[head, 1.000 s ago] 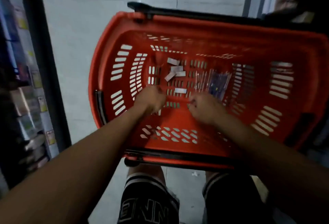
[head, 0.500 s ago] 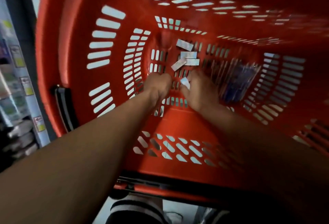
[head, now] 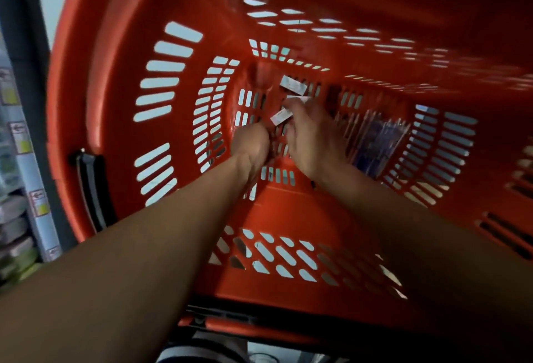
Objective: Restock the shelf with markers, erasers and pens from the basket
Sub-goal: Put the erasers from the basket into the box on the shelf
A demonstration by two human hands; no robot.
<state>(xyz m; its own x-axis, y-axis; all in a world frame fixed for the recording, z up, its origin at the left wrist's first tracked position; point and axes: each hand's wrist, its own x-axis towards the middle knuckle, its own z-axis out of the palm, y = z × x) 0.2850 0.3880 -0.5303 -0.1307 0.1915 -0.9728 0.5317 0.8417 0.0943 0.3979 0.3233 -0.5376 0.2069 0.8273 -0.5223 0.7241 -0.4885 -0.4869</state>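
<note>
Head view: the red basket fills nearly the whole frame, its slotted floor at the centre, and both forearms reach down into it from the bottom edge.

The left hand, just left of centre, is balled with the fingers curled under. Whether it encloses anything cannot be told, since only its back shows.

The right hand, just right of centre, lies over the cluster of erasers with its fingers bent down onto them. One eraser sticks out at its fingertips toward upper left, and it seems pinched there, though blur leaves that uncertain. A second eraser lies free on the floor just above, tilted, and the edge of a third shows between them, against the fingers.

The pens lie as a loose bundle right of centre, just beside the right hand, on the floor near the right wall slots. No markers can be made out.

The shelf is a strip at the left edge of the frame, holding blurred goods and price tags.

By my judgement the erasers are light, small, stiff blocks in smooth sleeves. They should slide easily on the plastic floor, so a pinch across the long sides, or raking several into the palm, would suit best. The pens look thin, light and prone to rolling and scattering. I would gather them at the middle of the bundle, not the tips.
</note>
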